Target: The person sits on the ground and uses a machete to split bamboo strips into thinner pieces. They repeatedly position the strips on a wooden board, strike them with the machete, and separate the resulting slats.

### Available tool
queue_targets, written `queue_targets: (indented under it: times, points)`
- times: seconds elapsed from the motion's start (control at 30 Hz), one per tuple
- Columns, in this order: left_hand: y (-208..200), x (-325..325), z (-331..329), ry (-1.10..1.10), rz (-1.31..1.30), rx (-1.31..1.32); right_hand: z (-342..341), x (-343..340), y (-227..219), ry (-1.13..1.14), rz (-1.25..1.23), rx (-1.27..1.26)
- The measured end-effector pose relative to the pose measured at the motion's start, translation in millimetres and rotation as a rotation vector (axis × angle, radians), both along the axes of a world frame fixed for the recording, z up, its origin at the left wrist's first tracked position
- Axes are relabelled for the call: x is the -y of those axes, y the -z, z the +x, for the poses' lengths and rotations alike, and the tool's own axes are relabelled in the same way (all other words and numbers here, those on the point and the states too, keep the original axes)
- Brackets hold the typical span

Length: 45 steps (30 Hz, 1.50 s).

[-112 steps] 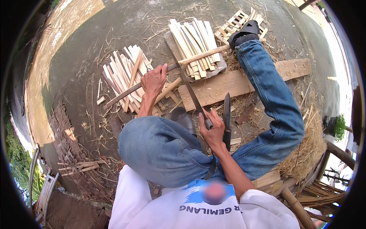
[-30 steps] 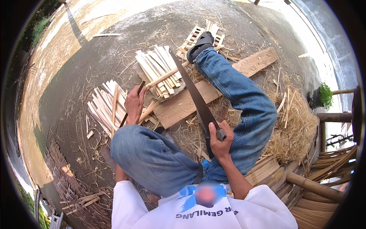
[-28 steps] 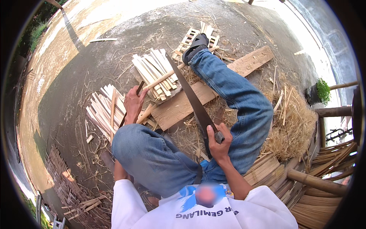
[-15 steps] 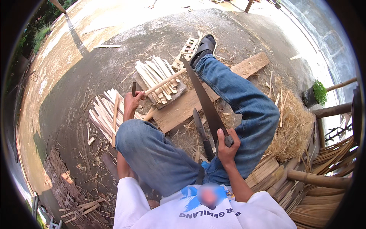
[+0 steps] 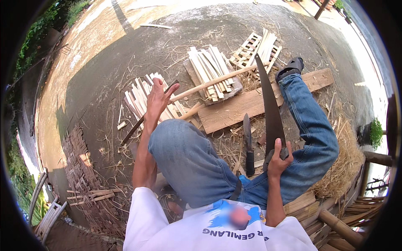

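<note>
My right hand (image 5: pixel 278 163) grips the handle of a long dark handsaw (image 5: pixel 271 108), its blade pointing away from me. The blade crosses the far end of a slim pale pole (image 5: pixel 209 83), which slants over split sticks. Beyond my left knee, my left hand (image 5: pixel 157 101) is at the pole's near end; whether it touches the pole I cannot tell. A long narrow dark strip (image 5: pixel 132 133) runs through this hand, thumb and forefinger spread around it. A large knife with a black handle (image 5: pixel 249 161) lies on the ground between my legs.
Pale split sticks lie in a pile (image 5: pixel 138 98) at left and on a low block (image 5: pixel 234 91). A wide plank (image 5: pixel 222 115) extends beneath my right foot. Slatted pieces (image 5: pixel 247 50) lie farther off. Straw (image 5: pixel 343 163) is heaped at right, woven matting (image 5: pixel 77 163) at left.
My left hand's thumb and forefinger have spread from their closed hold near the pole's end. More of the dark strip shows, slanting across. The view has shifted left; my right hand keeps the saw.
</note>
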<state>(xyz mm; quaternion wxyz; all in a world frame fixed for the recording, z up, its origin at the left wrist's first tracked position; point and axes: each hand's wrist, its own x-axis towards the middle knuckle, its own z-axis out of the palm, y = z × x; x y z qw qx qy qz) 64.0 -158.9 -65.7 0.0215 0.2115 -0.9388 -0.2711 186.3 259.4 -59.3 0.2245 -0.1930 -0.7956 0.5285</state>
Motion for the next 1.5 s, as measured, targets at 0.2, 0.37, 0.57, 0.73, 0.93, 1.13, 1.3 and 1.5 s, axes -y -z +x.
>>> queue_targets:
  times: [0.2, 0.37, 0.57, 0.73, 0.93, 1.13, 1.3, 1.5]
  points:
    - [22.7, -89.5, -54.7, 0.478, -0.068, -0.200, -10.1, -11.3, -5.8, -0.014, -0.065, 0.105]
    - [53.5, -141.1, -91.5, 0.516, 0.091, -0.263, -14.9, -14.7, -8.5, 0.060, -0.058, 0.117]
    - [81.1, -173.4, -125.0, 0.528, 0.105, -0.282, -18.8, -29.6, 9.0, 0.081, -0.008, 0.125]
    - [90.4, -183.3, -138.6, 0.564, 0.044, -0.288, -19.3, -36.5, 6.2, 0.091, -0.074, 0.173]
    - [107.8, -180.6, -142.5, 0.527, -0.160, -0.318, -28.8, -29.4, 0.4, 0.026, -0.026, 0.090]
    - [119.3, -183.7, -145.2, 0.506, -0.158, -0.297, -29.6, -32.5, 3.3, 0.033, 0.012, 0.079]
    - [129.7, -179.4, -151.9, 0.510, -0.170, -0.290, -25.1, -32.6, 26.9, 0.136, 0.105, 0.026]
    - [128.8, -177.8, -151.3, 0.499, -0.188, -0.266, -27.0, -33.5, 13.3, 0.012, -0.015, 0.121]
